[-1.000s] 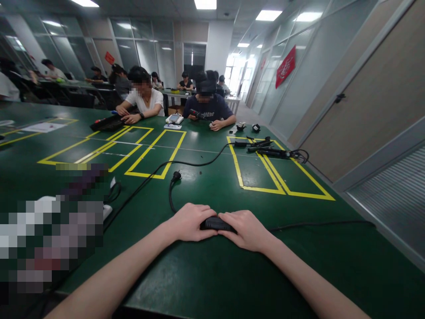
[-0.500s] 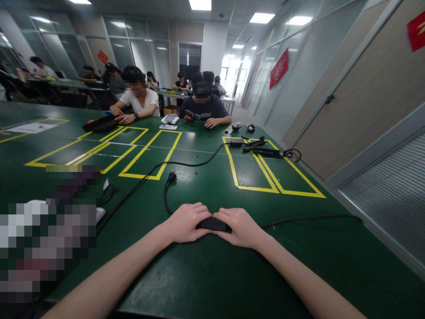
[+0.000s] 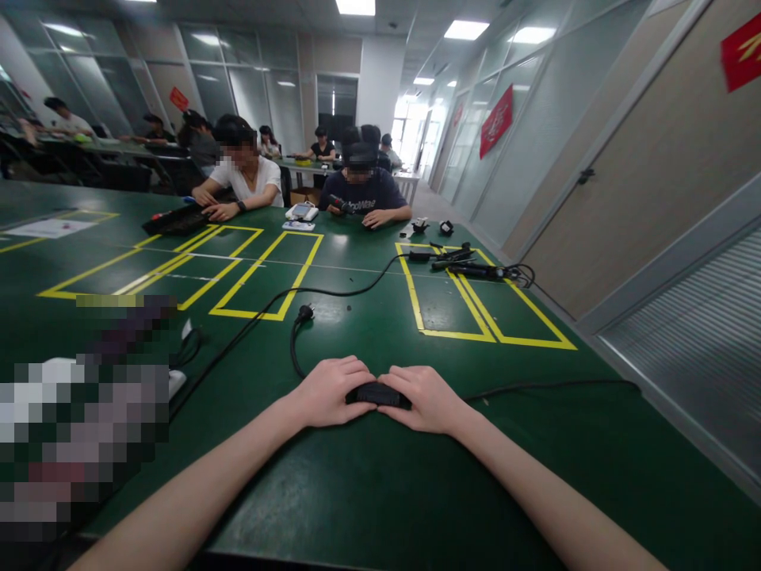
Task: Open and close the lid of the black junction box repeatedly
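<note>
Green tabletop [image 3: 333,492] marked out with yellow tape [image 3: 457,335]; glass partitions [image 3: 253,91] behind. Black power adapter [image 3: 380,394], near middle of the surface, between the hands; resting or slightly lifted, cannot tell. Left hand [image 3: 334,390] curled round one end, right hand [image 3: 423,398] round the other: both partly closed, thumbs on the near side, fingers over the top, fingertips almost meeting. Short cord [image 3: 292,349] with a plug [image 3: 305,312] shows beyond the left hand; thin cable [image 3: 552,385] trails off to the right.

Handling, judged: hard shell, rigid, some heft for its bulk, not slippery if the ribbed-looking middle is real texture. Fairly tough; weak points likely the cord exits. Best hold: the body near its two ends, as now, not the cords.

Against one second ago: grip looks unchanged. View swung slightly right; a red banner [image 3: 742,54] now shows at the upper right edge.
</note>
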Demonstrator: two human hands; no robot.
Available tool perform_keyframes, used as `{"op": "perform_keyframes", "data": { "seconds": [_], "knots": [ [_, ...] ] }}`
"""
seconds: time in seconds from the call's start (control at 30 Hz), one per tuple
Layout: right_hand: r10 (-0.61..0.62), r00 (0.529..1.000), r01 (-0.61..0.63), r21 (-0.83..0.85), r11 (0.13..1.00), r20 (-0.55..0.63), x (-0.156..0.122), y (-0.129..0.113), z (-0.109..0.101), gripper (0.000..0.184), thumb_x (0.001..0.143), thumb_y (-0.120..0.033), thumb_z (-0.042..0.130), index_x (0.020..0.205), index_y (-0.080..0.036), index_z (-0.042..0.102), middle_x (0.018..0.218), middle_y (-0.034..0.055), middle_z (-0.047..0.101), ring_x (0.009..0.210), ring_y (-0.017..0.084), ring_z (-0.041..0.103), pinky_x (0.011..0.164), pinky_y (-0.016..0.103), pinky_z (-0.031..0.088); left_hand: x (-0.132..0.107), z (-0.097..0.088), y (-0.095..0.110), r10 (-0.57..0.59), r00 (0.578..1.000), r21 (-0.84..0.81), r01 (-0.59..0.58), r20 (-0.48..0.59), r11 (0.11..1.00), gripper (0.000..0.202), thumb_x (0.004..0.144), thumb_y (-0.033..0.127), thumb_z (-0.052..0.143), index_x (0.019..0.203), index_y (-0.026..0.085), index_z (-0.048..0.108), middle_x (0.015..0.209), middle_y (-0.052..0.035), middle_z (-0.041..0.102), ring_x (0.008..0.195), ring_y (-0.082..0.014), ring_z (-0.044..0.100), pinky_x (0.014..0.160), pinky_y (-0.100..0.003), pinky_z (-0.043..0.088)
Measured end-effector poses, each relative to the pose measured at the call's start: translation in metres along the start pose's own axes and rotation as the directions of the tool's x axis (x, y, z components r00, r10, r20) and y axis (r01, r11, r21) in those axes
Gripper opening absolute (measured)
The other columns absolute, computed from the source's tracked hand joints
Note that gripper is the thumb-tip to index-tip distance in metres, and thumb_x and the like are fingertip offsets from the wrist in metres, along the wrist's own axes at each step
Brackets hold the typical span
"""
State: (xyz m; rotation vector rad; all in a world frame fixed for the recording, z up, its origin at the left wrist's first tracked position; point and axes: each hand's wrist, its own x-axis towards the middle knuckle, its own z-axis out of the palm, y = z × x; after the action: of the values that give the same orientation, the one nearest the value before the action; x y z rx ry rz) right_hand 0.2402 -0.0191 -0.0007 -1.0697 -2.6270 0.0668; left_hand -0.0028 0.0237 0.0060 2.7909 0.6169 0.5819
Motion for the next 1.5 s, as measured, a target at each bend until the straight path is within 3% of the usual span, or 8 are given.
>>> {"op": "perform_keyframes", "data": {
  "seconds": [0.2, 0.47, 0.7, 0.97, 1.17, 1.33, 1.4, 1.5],
  "knots": [
    [-0.059, 0.998, 0.059, -0.012, 0.998, 0.007, 0.000, 0.000, -0.001, 0.023, 0.101, -0.035, 0.059, 0.113, -0.016, 0.063, 0.090, 0.0068, 0.069, 0.076, 0.021, 0.067, 0.067, 0.031, 0.046, 0.000, 0.001, 0.000, 0.019, 1.000, 0.013, -0.019, -0.014, 1.000, 0.023, 0.093, 0.036, 0.069, 0.108, 0.018, 0.071, 0.103, -0.0062, 0.074, 0.093, -0.0224, 0.068, 0.080, -0.031, 0.053],
    [-0.041, 0.999, 0.041, 0.006, 0.999, 0.004, -0.001, 0.000, 0.002, 0.020, 0.103, -0.036, 0.058, 0.108, -0.017, 0.062, 0.088, 0.0065, 0.070, 0.076, 0.020, 0.068, 0.068, 0.030, 0.046, 0.001, 0.000, 0.000, 0.057, 0.998, 0.003, -0.057, -0.011, 0.998, 0.023, 0.099, 0.039, 0.063, 0.102, 0.017, 0.069, 0.100, -0.0070, 0.074, 0.092, -0.0227, 0.067, 0.081, -0.032, 0.052],
    [-0.049, 0.998, 0.048, -0.030, 0.998, -0.028, -0.001, 0.000, 0.003, 0.022, 0.104, -0.037, 0.057, 0.107, -0.016, 0.062, 0.088, 0.0079, 0.071, 0.077, 0.022, 0.068, 0.069, 0.032, 0.048, 0.000, 0.001, 0.001, 0.040, 0.999, -0.024, -0.041, -0.032, 0.999, 0.028, 0.102, 0.040, 0.060, 0.116, 0.017, 0.067, 0.108, -0.0080, 0.075, 0.096, -0.0230, 0.069, 0.083, -0.033, 0.053],
    [-0.067, 0.995, 0.065, -0.026, 0.998, -0.067, -0.003, 0.003, 0.002, 0.021, 0.101, -0.034, 0.059, 0.114, -0.016, 0.062, 0.089, 0.0074, 0.071, 0.077, 0.022, 0.068, 0.069, 0.032, 0.048, 0.000, 0.002, 0.000, 0.035, 0.998, -0.022, -0.036, -0.056, 0.999, 0.029, 0.102, 0.040, 0.058, 0.119, 0.018, 0.067, 0.110, -0.0092, 0.075, 0.097, -0.0222, 0.069, 0.085, -0.034, 0.055],
    [-0.064, 0.996, 0.065, 0.004, 0.998, -0.069, -0.002, 0.003, -0.001, 0.020, 0.100, -0.033, 0.061, 0.110, -0.017, 0.063, 0.089, 0.0066, 0.071, 0.076, 0.022, 0.068, 0.067, 0.032, 0.047, 0.001, 0.001, 0.001, 0.030, 0.998, 0.008, -0.030, -0.054, 1.000, 0.027, 0.101, 0.041, 0.060, 0.103, 0.016, 0.070, 0.093, -0.0076, 0.074, 0.087, -0.0221, 0.069, 0.079, -0.034, 0.053],
    [-0.025, 0.998, 0.026, 0.019, 0.999, -0.054, -0.004, 0.002, -0.004, 0.017, 0.099, -0.031, 0.060, 0.110, -0.018, 0.063, 0.089, 0.0063, 0.070, 0.077, 0.020, 0.067, 0.067, 0.030, 0.046, 0.001, 0.000, 0.001, 0.035, 0.997, -0.005, -0.036, -0.066, 0.999, 0.030, 0.101, 0.042, 0.058, 0.115, 0.017, 0.069, 0.103, -0.0091, 0.075, 0.092, -0.0216, 0.069, 0.084, -0.034, 0.055],
    [0.028, 0.997, -0.022, 0.085, 0.996, -0.072, -0.004, 0.001, -0.005, 0.020, 0.097, -0.033, 0.063, 0.111, -0.018, 0.063, 0.090, 0.0059, 0.070, 0.077, 0.020, 0.067, 0.068, 0.029, 0.047, 0.001, 0.000, 0.000, 0.032, 0.997, 0.003, -0.032, -0.073, 0.999, 0.031, 0.102, 0.042, 0.058, 0.116, 0.017, 0.069, 0.102, -0.0090, 0.075, 0.091, -0.0214, 0.069, 0.084, -0.034, 0.055],
    [0.158, 0.985, -0.124, 0.361, 0.924, -0.066, -0.003, -0.001, -0.008, 0.031, 0.090, -0.041, 0.072, 0.112, -0.020, 0.062, 0.093, 0.0040, 0.070, 0.077, 0.018, 0.065, 0.069, 0.028, 0.049, 0.000, 0.000, -0.001, 0.047, 0.996, 0.050, -0.044, -0.078, 0.998, 0.030, 0.103, 0.041, 0.057, 0.116, 0.018, 0.071, 0.102, -0.0094, 0.075, 0.093, -0.0221, 0.068, 0.082, -0.034, 0.054]
  ]
}}
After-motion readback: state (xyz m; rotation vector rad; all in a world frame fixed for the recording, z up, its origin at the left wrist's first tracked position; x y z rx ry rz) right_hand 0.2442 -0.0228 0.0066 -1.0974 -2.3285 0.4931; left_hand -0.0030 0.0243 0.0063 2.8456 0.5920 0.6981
